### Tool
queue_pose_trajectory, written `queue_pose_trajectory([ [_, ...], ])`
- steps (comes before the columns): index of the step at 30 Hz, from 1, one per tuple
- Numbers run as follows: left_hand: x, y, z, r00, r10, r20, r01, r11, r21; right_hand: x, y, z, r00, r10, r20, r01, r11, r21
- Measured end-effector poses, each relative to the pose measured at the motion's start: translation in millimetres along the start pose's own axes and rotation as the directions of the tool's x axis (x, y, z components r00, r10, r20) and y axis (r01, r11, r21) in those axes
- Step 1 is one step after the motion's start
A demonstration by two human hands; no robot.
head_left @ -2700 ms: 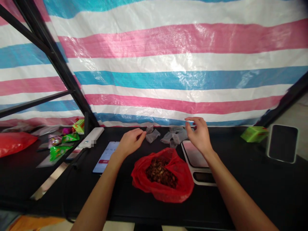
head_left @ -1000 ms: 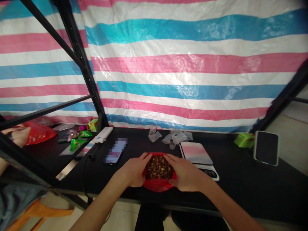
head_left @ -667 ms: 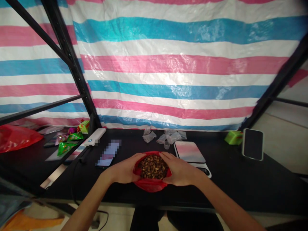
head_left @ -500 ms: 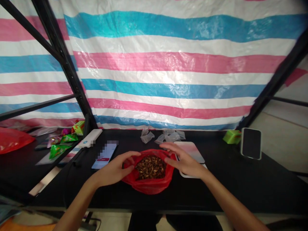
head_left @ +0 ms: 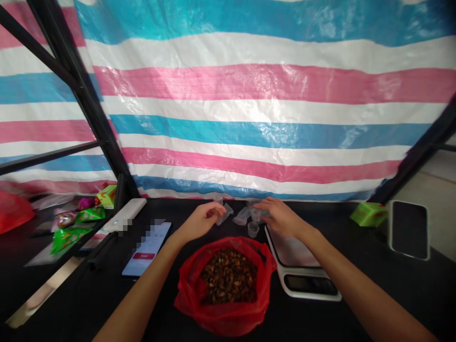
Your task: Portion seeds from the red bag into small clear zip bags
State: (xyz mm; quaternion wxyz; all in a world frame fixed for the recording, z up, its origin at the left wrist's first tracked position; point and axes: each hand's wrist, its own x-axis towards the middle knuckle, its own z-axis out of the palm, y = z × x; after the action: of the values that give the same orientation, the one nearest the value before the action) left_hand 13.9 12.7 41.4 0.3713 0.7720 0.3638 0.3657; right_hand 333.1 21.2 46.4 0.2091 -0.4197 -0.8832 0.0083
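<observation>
My left hand (head_left: 203,219) reaches forward, its fingertips at a crumpled clear plastic bag (head_left: 225,214). My right hand (head_left: 280,216) hangs over more clear plastic pieces (head_left: 242,216), and a small clear plastic cup (head_left: 253,230) stands just below it. Neither hand shows plainly whether it grips the plastic. Between my forearms, nearer to me, lies an open red plastic bag (head_left: 221,323) full of small brown pieces (head_left: 228,278). A white digital kitchen scale (head_left: 302,285) sits to the right of the bag.
A smartphone (head_left: 146,248) with a blurred screen lies left of the red bag, past a white power bank (head_left: 124,214). Green snack packets (head_left: 67,239) and a red bag (head_left: 10,212) lie far left. A green box (head_left: 368,214) and a dark tablet (head_left: 409,236) stand right. A striped tarpaulin backs the black table.
Both hands have let go of the red bag's mouth and moved forward to the clear plastic pieces. The bag now stands open and untouched, and the view has tilted down.
</observation>
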Motion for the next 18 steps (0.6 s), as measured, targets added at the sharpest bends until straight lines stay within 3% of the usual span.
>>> queue_pose_trajectory([
  [3, 7.0, -9.6, 4.6, 0.999, -0.036, 0.005, 0.036, 0.990, -0.133, 5.4, -10.2, -4.1, 0.984, 0.056, -0.170, -0.045, 0.997, 0.065],
  [5, 5.1, -7.0, 8.5, 0.999, -0.045, 0.004, 0.045, 0.984, -0.171, 10.2, -28.7, -2.5, 0.941, 0.132, -0.313, -0.059, 0.971, 0.232],
  [6, 3.2, -4.0, 11.2, 0.999, -0.038, 0.010, 0.039, 0.980, -0.196, 13.2, -40.7, -0.1, 0.929, 0.165, -0.330, -0.046, 0.939, 0.339],
  [10, -4.1, 6.8, 24.6, 0.997, 0.035, 0.070, -0.002, 0.906, -0.422, 25.0, -88.7, 13.0, 0.970, 0.120, -0.213, 0.028, 0.810, 0.586],
  [14, -7.4, 5.8, 27.0, 0.998, -0.038, 0.057, 0.062, 0.851, -0.521, 21.2, -104.1, 13.9, 0.981, 0.091, -0.174, 0.019, 0.837, 0.547],
  [18, -9.3, 2.4, 14.2, 0.987, -0.159, -0.005, 0.137, 0.865, -0.482, -1.7, -79.6, 2.4, 0.976, 0.155, -0.150, -0.106, 0.951, 0.292],
])
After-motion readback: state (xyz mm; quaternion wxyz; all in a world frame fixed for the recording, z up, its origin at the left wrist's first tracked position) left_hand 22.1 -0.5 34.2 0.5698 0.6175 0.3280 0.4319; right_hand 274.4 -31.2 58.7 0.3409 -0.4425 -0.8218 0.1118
